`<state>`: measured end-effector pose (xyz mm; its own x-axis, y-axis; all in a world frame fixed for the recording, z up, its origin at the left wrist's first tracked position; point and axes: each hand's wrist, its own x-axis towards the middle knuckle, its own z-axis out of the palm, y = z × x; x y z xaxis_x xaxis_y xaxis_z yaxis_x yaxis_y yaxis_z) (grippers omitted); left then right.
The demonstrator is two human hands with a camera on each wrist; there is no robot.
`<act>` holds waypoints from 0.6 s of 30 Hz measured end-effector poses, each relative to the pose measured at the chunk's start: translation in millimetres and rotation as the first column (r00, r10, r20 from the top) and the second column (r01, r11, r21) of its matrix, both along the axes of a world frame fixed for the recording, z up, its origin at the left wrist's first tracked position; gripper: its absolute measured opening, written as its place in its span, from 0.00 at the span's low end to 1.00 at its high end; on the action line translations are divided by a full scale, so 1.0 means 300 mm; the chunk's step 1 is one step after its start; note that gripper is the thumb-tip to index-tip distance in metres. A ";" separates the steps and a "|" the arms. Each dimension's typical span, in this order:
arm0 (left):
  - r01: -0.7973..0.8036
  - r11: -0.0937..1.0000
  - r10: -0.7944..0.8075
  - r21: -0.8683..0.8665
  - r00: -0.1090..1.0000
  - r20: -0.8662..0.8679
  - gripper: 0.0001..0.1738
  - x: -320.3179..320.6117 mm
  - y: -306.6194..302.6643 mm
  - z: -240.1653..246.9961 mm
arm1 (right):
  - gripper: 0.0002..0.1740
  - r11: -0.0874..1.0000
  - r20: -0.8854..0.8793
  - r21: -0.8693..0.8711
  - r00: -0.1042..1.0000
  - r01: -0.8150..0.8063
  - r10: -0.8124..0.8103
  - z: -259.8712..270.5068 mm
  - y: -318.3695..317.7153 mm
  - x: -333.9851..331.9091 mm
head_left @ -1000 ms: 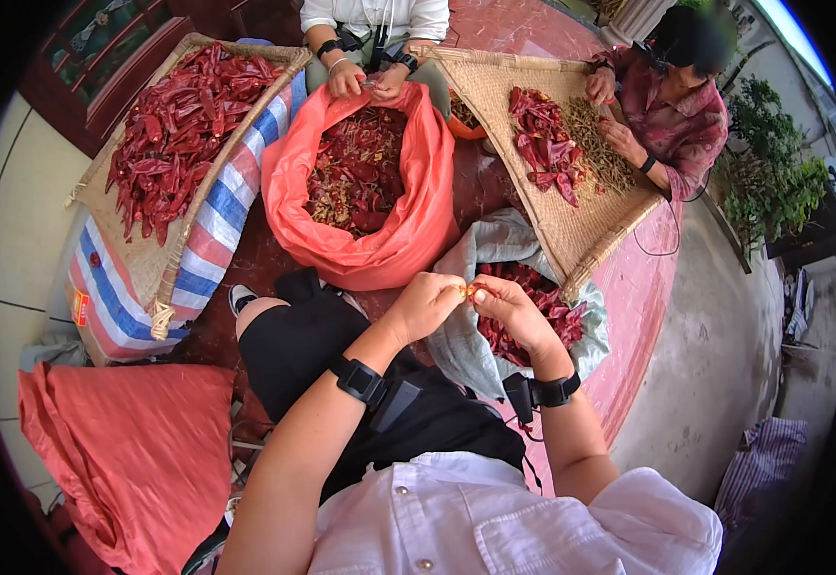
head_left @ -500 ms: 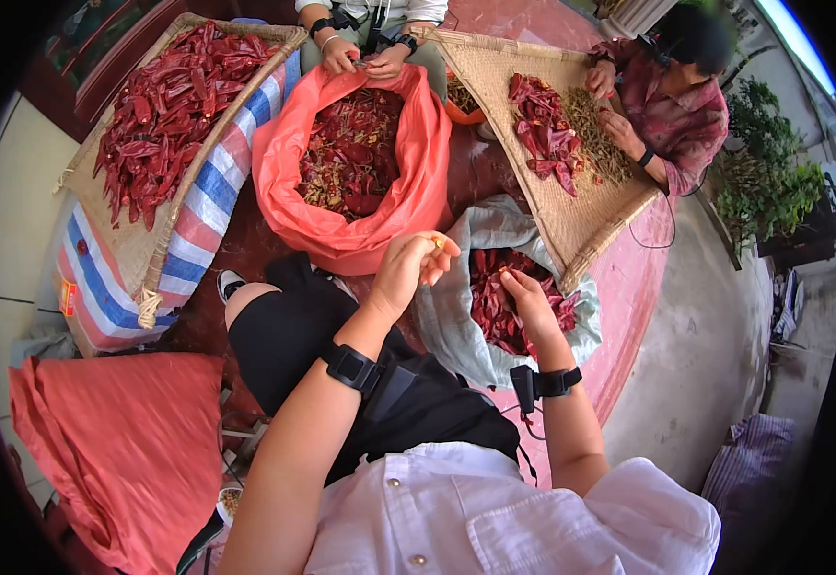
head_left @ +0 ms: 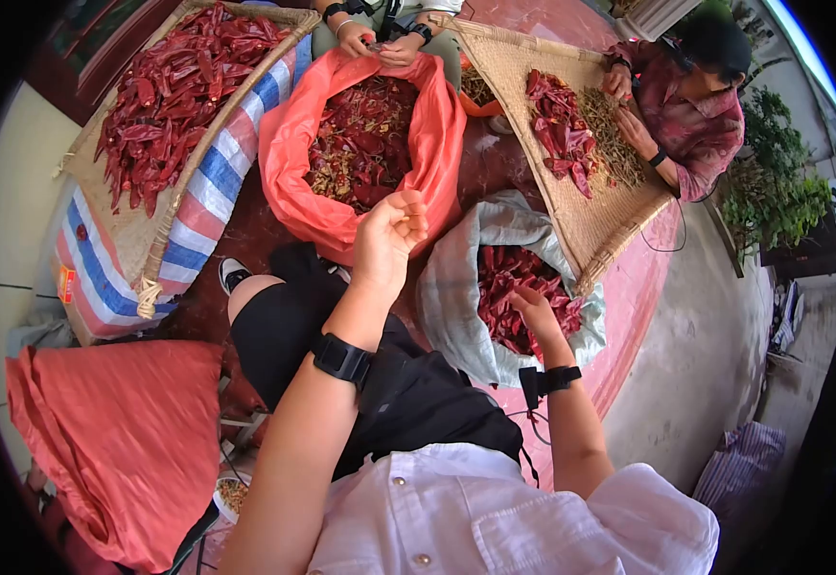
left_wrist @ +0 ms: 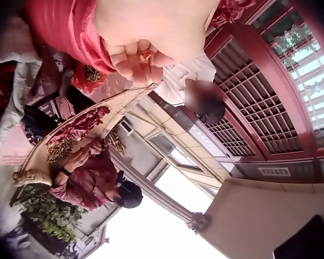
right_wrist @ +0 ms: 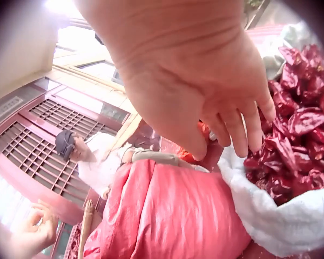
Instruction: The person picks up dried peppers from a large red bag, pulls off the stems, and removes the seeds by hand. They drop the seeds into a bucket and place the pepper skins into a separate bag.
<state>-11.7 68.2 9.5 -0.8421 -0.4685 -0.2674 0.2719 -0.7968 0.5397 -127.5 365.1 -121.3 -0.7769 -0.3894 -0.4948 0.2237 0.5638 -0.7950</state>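
My left hand (head_left: pixel 385 247) is raised at the near rim of the red bag (head_left: pixel 295 196), its fingers curled inward. In the left wrist view a small orange-red bit of chili pepper (left_wrist: pixel 144 55) sits in those bent fingers. My right hand (head_left: pixel 540 318) hovers over dried red chili peppers (head_left: pixel 509 278) in the pale grey sack (head_left: pixel 447 297). The right wrist view shows its fingers extended and slightly spread beside the pile, holding nothing. Inside the red bag lie dark red chili pieces and yellowish seeds (head_left: pixel 334 172).
A woven tray (head_left: pixel 116 196) heaped with chilies rests on a striped bag (head_left: pixel 202 216) at left. Another tray (head_left: pixel 610 235) holds chilies and stems before a person (head_left: pixel 691 129). Someone else's hands (head_left: pixel 380 46) work behind the red bag. A red cloth bundle (head_left: pixel 121 431) lies lower left.
My hands, together over the grey sack a second ago, have parted. The left moved left and up toward the red bag; the right lowered to the chilies in the sack.
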 end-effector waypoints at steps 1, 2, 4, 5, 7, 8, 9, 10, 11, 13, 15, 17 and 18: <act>-0.066 0.997 0.065 0.032 0.997 0.038 0.11 0.009 -0.024 0.001 | 0.23 0.998 -0.050 -0.032 0.998 -0.048 0.047 0.038 -0.060 0.024; -0.135 0.990 0.132 0.042 0.989 0.073 0.10 0.022 -0.047 -0.003 | 0.22 0.995 -0.137 -0.079 0.989 -0.062 0.050 0.031 -0.112 0.030; -0.294 0.949 0.271 0.114 0.945 0.184 0.08 0.037 -0.089 0.000 | 0.18 0.984 -0.278 -0.149 0.959 -0.097 0.053 0.072 -0.240 0.034; -0.308 0.945 0.286 0.111 0.941 0.181 0.08 0.045 -0.110 -0.004 | 0.17 0.978 -0.332 -0.174 0.942 -0.114 0.051 0.132 -0.316 0.037; -0.430 0.867 0.393 0.252 0.901 0.184 0.06 0.063 -0.152 -0.012 | 0.14 0.968 -0.551 -0.167 0.832 -0.186 0.065 0.187 -0.446 0.025; -0.482 0.846 0.443 0.229 0.874 0.202 0.07 0.063 -0.166 -0.003 | 0.14 0.959 -0.661 -0.131 0.744 -0.250 0.103 0.258 -0.520 0.026; -0.493 0.839 0.457 0.230 0.868 0.194 0.07 0.064 -0.183 0.004 | 0.13 0.948 -0.757 -0.088 0.639 -0.307 0.137 0.325 -0.591 0.026; -0.528 0.815 0.486 0.241 0.848 0.212 0.08 0.064 -0.201 0.008 | 0.12 0.931 -0.792 -0.085 0.591 -0.354 0.153 0.356 -0.656 0.017; -0.562 0.788 0.514 0.252 0.826 0.231 0.09 0.063 -0.218 0.008 | 0.12 0.913 -0.825 -0.079 0.541 -0.401 0.167 0.379 -0.715 0.010; -0.597 0.759 0.546 0.259 0.801 0.245 0.13 0.050 -0.249 -0.001 | 0.12 0.867 -0.840 -0.057 0.493 -0.494 0.226 0.395 -0.827 -0.012; -0.656 0.715 0.594 0.241 0.753 0.284 0.14 0.034 -0.277 -0.024 | 0.11 0.821 -0.765 0.064 0.500 -0.568 0.406 0.385 -0.921 -0.028; -0.675 0.695 0.610 0.248 0.736 0.292 0.12 0.016 -0.291 -0.022 | 0.12 0.753 -0.702 0.203 0.443 -0.626 0.558 0.299 -0.999 -0.062; -0.677 0.692 0.606 0.250 0.733 0.310 0.12 0.007 -0.297 -0.023 | 0.13 0.675 -0.619 0.328 0.389 -0.661 0.682 0.245 -1.032 -0.078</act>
